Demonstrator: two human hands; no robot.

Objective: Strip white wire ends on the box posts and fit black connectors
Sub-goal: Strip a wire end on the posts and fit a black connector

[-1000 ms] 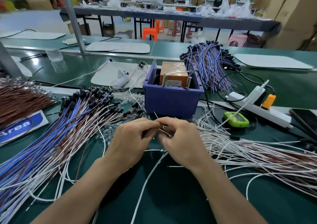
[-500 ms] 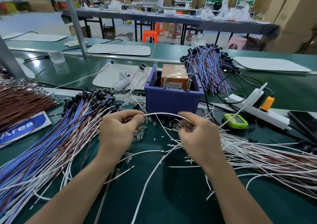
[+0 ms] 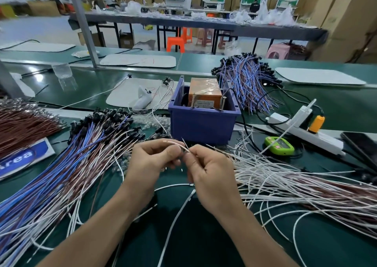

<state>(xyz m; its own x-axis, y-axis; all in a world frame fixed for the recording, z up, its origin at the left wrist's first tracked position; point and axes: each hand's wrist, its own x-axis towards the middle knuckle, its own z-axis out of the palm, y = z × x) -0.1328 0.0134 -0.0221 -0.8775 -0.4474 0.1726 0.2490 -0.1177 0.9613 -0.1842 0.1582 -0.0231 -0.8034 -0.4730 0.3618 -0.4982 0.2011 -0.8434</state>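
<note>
1. Head view, nearest: two bare forearms reach in over the smooth dark green table [image 3: 204, 236], where one loose white lead lies curving toward the near edge.
2. Left hand [image 3: 151, 162] and right hand [image 3: 210, 176] meet at centre, fingertips pinched shut on the same thin white wire [image 3: 179, 145], whose short bare tip pokes up between them, just in front of the box.
3. Right of the hands, a fan of thin white and brown leads [image 3: 295, 185] lies spread flat; left, a thick bundle of blue, brown and white leads [image 3: 61, 174] ends in small black connectors [image 3: 106, 117].
4. Just beyond the hands stands the blue plastic box [image 3: 202, 125], square-walled, holding an orange block wrapped in glossy film [image 3: 205, 93] with two slim metal posts [image 3: 224, 103] upright before it.
5. Right of the box: a green rounded gadget [image 3: 279, 145] and a white power strip [image 3: 306, 134].
6. Farther off lies another blue-and-brown bundle [image 3: 246, 78], and flat white mats rest on the far table.
</note>
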